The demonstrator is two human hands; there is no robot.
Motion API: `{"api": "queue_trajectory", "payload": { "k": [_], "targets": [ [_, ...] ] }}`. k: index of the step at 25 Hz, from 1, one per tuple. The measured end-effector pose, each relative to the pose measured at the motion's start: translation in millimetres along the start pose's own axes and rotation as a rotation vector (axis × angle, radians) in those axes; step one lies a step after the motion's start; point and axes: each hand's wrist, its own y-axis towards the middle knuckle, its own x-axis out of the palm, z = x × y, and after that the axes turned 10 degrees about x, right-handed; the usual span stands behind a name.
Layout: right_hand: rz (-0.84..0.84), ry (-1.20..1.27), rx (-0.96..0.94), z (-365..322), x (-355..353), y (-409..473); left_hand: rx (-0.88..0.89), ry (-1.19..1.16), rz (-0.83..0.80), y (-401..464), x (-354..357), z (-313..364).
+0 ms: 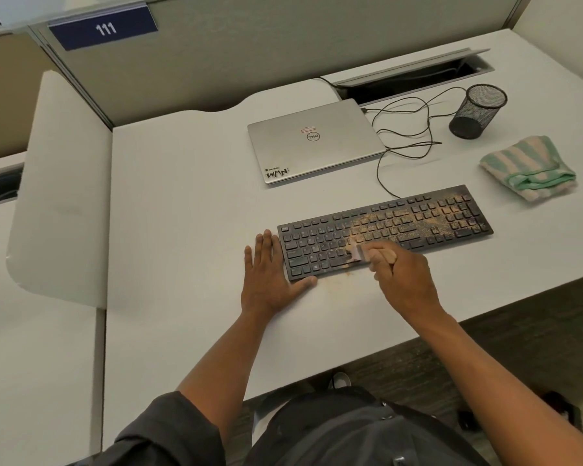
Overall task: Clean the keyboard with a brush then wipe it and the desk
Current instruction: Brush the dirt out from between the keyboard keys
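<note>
Brush (pixel 367 252), light and stiff, gripped at wooden handle in curled right hand (pixel 404 277); flat, rigid keyboard (pixel 384 230) braced at corner by left hand (pixel 270 280), fingers straight.

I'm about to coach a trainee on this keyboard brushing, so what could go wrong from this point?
1. The brush in the right hand is sweeping tan dust off the keyboard onto the desk; some already lies at the front edge and could spread or fall over the desk's edge.
2. The left hand only rests flat against the keyboard's left end, so harder strokes might slide it.
3. Dust flung backward could reach the closed laptop or the cloth.
</note>
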Motion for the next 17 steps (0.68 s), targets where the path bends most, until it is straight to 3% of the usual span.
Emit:
{"api": "queue_trajectory", "payload": {
  "k": [4, 9, 13, 15, 17],
  "targets": [
    [-0.118, 0.042, 0.100, -15, 12, -1, -0.003, -0.007, 0.003, 0, 0, 0],
    [0.021, -0.163, 0.114, -21, 1, 16, 0.013, -0.011, -0.001, -1, -2, -1],
    [-0.108, 0.001, 0.171, -38, 3, 22, 0.018, -0.010, 0.002, -1, -2, -2],
    [-0.132, -0.070, 0.164, -39, 11, 20, 0.018, -0.019, 0.001, 0, -2, -2],
    [-0.043, -0.190, 0.135, -36, 9, 23, 0.023, -0.022, 0.001, 0, -2, -3]
  ]
}}
